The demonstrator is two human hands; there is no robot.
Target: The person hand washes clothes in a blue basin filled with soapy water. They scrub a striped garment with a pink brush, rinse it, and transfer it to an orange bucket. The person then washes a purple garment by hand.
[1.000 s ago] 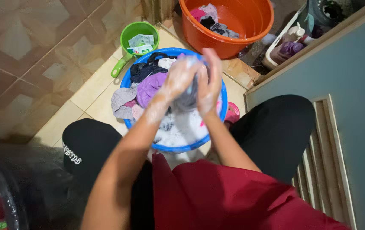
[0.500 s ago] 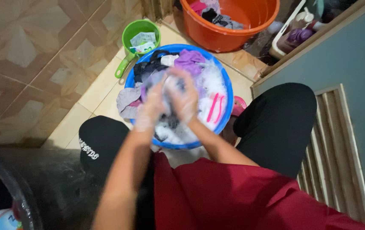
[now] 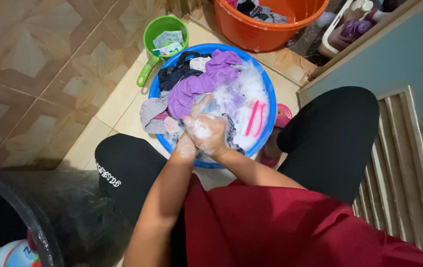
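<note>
Between my knees stands a blue basin [image 3: 269,89] full of suds and wet clothes. A purple garment [image 3: 191,86] lies on top, dark clothes [image 3: 177,74] sit at the far rim, and a pink brush [image 3: 256,117] rests in the foam at the right. My left hand [image 3: 188,143] and my right hand [image 3: 212,134] are pressed together at the near edge, both soapy and closed on a small pale wet cloth [image 3: 206,106]. The cloth is mostly hidden by my fingers and foam.
A green scoop [image 3: 158,34] holding packets stands beyond the basin. An orange tub [image 3: 266,29] with clothes is at the top. A white rack of bottles [image 3: 350,24] sits at the top right. A large black bucket [image 3: 19,212] is at the lower left, a slatted door [image 3: 409,163] on the right.
My hands came down from above the basin toward its near rim, still rubbing the cloth. The camera has tilted, so the basin sits higher in view.
</note>
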